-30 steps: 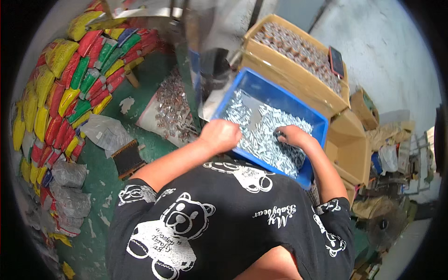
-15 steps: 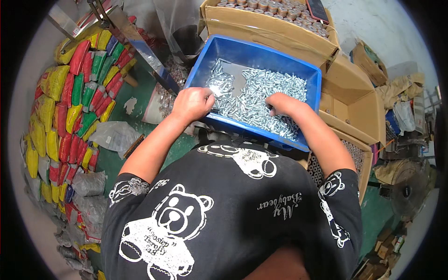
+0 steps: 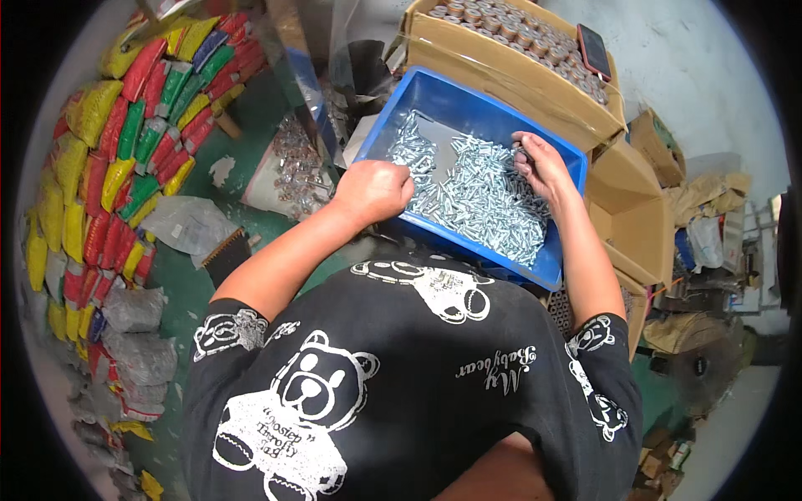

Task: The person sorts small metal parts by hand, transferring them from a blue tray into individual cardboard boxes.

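A blue plastic bin stands in front of me, tilted in the view. Small shiny metal pieces that look like bolts cover much of its bottom, with a grey bare patch near the far left. My left hand is closed in a fist at the bin's near left rim, beside the smaller heap; what its fingers hold, if anything, is hidden. Over the right part of the bin is my right hand, its fingers bent together above the pieces. Whatever they pinch is too small to make out.
Behind the bin, a cardboard box holds rows of round metal parts, with a phone on its edge. An open carton stands at right, a fan beyond it. Colourful packed bags are stacked at left.
My right hand has come up out of the pile and turned, toward the bin's far right side. My left hand stays at the near left rim. The whole view has shifted slightly.
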Available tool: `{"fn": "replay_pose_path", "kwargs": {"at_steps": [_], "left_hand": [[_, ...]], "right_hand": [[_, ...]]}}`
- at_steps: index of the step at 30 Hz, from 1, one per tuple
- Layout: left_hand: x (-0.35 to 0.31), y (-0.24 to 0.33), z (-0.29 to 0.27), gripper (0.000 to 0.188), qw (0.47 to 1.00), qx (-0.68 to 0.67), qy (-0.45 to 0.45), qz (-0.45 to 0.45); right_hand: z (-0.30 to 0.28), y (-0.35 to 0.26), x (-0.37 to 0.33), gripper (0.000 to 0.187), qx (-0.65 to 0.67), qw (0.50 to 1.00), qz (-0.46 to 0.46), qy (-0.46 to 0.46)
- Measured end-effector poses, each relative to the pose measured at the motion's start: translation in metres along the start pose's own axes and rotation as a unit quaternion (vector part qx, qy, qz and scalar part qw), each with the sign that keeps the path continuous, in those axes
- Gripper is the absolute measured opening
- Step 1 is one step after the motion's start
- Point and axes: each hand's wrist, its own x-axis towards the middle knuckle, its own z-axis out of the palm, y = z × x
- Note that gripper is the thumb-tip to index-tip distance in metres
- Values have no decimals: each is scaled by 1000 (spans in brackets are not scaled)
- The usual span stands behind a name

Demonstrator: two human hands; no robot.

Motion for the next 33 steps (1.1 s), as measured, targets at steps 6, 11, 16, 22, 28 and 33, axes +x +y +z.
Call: {"fn": "replay_pose_path", "kwargs": {"at_steps": [6, 11, 16, 22, 28, 33], "left_hand": [[1, -6, 3, 26, 999, -49, -1, 20], [-1, -11, 2, 25, 993, -94, -55, 46], [-3, -13, 4, 24, 980, -183, -36, 63], [-4, -19, 8, 25, 972, -222, -14, 79], [0, -20, 5, 21, 973, -196, -74, 101], [2, -20, 2, 24, 981, -177, -50, 55]], "right_hand": [[82, 29, 73, 25, -247, 957, 131, -78], [156, 80, 137, 45, -767, 641, -3, 10], [113, 97, 153, 32, -739, 663, -115, -42], [110, 62, 117, 30, -675, 725, -133, 29], [145, 28, 86, 31, -728, 617, -285, 89], [199, -2, 98, 39, -581, 760, -283, 69]]}}
